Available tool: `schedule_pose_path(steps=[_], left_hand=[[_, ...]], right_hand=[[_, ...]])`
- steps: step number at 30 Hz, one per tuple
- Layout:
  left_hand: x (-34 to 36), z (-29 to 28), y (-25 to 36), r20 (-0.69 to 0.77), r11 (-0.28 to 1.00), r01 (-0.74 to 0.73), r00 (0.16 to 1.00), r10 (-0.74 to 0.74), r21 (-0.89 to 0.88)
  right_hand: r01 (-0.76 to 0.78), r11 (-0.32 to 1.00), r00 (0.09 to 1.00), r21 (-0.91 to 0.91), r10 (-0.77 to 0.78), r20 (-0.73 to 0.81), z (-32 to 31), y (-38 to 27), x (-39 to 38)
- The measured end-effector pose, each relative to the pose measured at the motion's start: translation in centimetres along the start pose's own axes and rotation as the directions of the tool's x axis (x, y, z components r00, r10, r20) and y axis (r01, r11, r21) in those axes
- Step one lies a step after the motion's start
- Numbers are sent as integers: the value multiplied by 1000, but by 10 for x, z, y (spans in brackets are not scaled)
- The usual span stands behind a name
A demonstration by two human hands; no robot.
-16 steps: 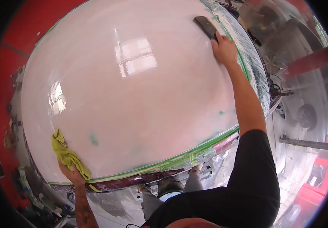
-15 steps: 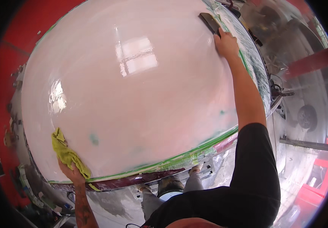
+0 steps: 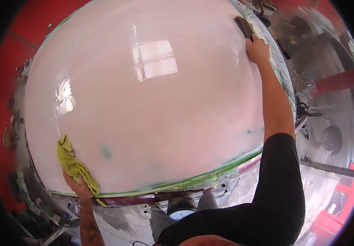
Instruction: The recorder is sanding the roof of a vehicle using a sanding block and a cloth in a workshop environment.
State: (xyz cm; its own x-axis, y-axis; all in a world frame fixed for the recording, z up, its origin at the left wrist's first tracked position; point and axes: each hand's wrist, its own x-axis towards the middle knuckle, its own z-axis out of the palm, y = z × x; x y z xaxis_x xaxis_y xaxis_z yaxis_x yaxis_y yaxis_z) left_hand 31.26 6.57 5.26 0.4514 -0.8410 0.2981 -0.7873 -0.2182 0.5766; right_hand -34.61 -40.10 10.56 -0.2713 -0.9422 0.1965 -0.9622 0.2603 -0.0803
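Observation:
A large glossy, pale pinkish-white vehicle panel (image 3: 156,119) fills the middle, its near edge lined with green masking tape (image 3: 209,169). At the near left, my left hand (image 3: 78,185) is closed on a crumpled yellow-green cloth (image 3: 73,163) that lies on the panel. My right arm reaches across to the far right, where my right hand (image 3: 259,50) grips a dark, long sanding block (image 3: 244,27). The block lies against the panel surface close to its taped right edge. My right fingers are partly hidden by the back of the hand.
Clear plastic sheeting (image 3: 282,76) covers the area beyond the right edge. A bucket (image 3: 181,209) stands on the floor between my legs. Another vehicle under hazy sheeting (image 3: 328,98) is at the right. Parts and clutter (image 3: 41,205) lie at the lower left.
My right hand has slid the sanding block rightward, closer to the panel's right edge. The left hand and cloth stay in place on the panel. The whole view has shifted slightly.

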Motion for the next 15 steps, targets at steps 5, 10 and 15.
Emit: schedule_pose_path(steps=[5,10,15], left_hand=[[2,-3,17,17,992,-55,998,54,112],[4,0,29,28,983,-80,997,77,162],[8,-3,33,54,970,-98,995,88,222]], right_hand=[[-104,994,994,34,103,33,-4,-104,12],[333,922,942,199,-317,-109,-10,-321,-66],[720,624,683,302,-714,-152,-17,-448,-202]])
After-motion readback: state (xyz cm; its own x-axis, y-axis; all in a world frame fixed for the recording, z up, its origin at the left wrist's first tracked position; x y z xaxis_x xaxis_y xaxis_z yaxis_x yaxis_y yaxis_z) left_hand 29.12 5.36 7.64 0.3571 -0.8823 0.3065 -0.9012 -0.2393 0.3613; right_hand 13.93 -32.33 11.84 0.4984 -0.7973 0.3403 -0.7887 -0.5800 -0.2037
